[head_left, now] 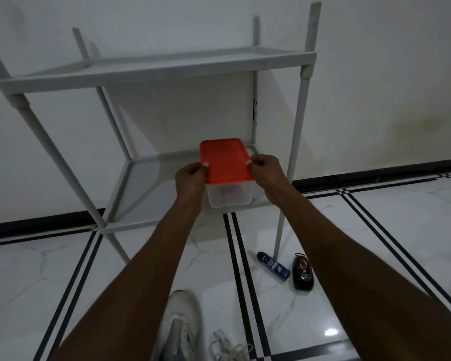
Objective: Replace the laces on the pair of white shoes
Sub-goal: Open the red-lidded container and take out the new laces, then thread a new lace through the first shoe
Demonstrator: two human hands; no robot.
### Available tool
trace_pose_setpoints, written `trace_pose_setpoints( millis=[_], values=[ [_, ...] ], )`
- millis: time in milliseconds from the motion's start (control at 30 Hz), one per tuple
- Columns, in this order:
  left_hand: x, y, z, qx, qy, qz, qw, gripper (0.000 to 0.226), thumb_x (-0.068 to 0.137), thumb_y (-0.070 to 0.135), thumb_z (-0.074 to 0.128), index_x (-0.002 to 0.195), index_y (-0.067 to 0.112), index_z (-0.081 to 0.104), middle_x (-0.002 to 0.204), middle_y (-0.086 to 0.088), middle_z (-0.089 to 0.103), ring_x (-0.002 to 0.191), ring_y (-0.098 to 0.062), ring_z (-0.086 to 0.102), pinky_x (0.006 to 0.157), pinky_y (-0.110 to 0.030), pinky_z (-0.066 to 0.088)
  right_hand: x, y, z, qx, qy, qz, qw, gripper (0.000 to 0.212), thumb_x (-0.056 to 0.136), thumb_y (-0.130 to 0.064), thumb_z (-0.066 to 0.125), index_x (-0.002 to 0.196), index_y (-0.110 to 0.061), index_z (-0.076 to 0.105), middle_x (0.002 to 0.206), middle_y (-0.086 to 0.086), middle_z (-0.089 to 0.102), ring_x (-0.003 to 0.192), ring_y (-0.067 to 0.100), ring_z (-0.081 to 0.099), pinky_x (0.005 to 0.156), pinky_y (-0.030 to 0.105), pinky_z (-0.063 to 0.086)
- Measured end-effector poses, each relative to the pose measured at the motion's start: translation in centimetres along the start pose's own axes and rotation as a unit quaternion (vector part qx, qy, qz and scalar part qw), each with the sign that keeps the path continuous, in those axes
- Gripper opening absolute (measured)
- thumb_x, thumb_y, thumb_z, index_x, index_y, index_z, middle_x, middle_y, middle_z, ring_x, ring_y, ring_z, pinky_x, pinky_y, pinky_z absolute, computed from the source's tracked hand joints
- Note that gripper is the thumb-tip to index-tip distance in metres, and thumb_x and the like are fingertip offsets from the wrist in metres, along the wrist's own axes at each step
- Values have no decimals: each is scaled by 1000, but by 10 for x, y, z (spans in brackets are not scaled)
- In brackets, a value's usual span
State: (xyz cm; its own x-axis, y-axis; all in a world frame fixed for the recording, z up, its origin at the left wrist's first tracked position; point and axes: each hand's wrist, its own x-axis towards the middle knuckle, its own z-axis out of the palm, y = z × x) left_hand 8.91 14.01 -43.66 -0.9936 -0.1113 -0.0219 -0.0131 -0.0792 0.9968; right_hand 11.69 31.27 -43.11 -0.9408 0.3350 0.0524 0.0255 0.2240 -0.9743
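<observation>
White shoe (179, 327) unlaced on floor, loose laces (229, 347) beside it.
Left hand (190, 182) and right hand (267, 173) grip red-lidded box (225, 170) on rack (146, 178); bottle (272, 265) nearby.

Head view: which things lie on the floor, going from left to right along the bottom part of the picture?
White shoe → loose white laces → blue bottle → black brush-like object.

Clear plastic box with orange lid (225, 162) on lower shelf of white plastic rack (151, 168), between both hands. White lace-up shoe (179, 327) on marble-tiled floor (37, 277) before rack; loose white laces (227, 347) right of it.
</observation>
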Motion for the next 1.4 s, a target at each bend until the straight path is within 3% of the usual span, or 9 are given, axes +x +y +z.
trace_pose_setpoints(
  millis=[133,300,400,500,633,900,1100,1233,1400],
  values=[
    [27,-16,7,0,30,-30,999,10,90,9,72,99,4,73,96,-13,73,95,-27,70,95,-40,58,28,14,5,-40,1,-7,999,24,99,-14,50,97,-2,71,94,16,69,85,25,64,78,38,52],
    [38,-28,10,-9,25,-41,999,31,90,12,74,119,2,69,111,-16,72,104,-28,70,99,-44,56,44,23,6,-68,-9,-11,998,24,100,-11,48,111,-6,69,102,10,68,100,28,65,91,40,55],
    [40,-31,9,5,19,-26,999,21,90,15,75,109,8,72,105,-9,74,100,-24,71,99,-47,56,43,24,5,-95,-1,-30,995,22,102,-16,49,103,-6,68,100,12,66,100,30,64,85,36,52],
    [28,-33,3,22,23,16,999,4,89,14,70,91,18,69,97,-3,71,92,-19,67,100,-50,55,27,29,5,-182,85,-123,972,32,99,-20,55,124,-3,63,125,19,57,116,28,56,99,32,45],
    [-17,-44,-9,30,42,71,996,10,96,23,68,102,16,71,95,-4,73,81,-11,67,78,-31,57,-19,36,7,-135,116,-243,953,12,92,-14,61,97,-10,71,91,6,68,79,13,64,77,27,55],
    [-108,-180,-47,100,-2,-84,991,9,94,7,64,96,7,73,76,-4,71,67,-15,63,57,-20,51,-108,152,27,5,-95,3,995,17,93,-21,68,96,-4,72,80,7,74,62,10,68,58,16,49],
    [-144,-290,-87,442,-87,-127,884,11,87,28,76,82,20,70,91,-2,73,88,-17,68,82,-25,49,-140,269,41,-125,-209,144,959,17,87,-24,72,92,-8,74,89,10,76,80,23,74,75,38,61],
    [-148,-325,-97,530,-191,-81,822,20,83,6,73,103,10,73,109,-17,65,105,-32,64,88,-32,47,-162,309,48,-183,-281,199,921,24,88,-34,73,92,-10,72,91,9,73,85,26,72,61,27,56],
    [-146,-337,-107,623,-292,-40,725,15,85,19,78,97,10,76,116,-15,55,109,-34,55,94,-42,49,-168,324,58,-170,-306,156,924,26,93,-30,68,99,-6,74,104,9,72,95,20,66,88,34,54]
  ],
)
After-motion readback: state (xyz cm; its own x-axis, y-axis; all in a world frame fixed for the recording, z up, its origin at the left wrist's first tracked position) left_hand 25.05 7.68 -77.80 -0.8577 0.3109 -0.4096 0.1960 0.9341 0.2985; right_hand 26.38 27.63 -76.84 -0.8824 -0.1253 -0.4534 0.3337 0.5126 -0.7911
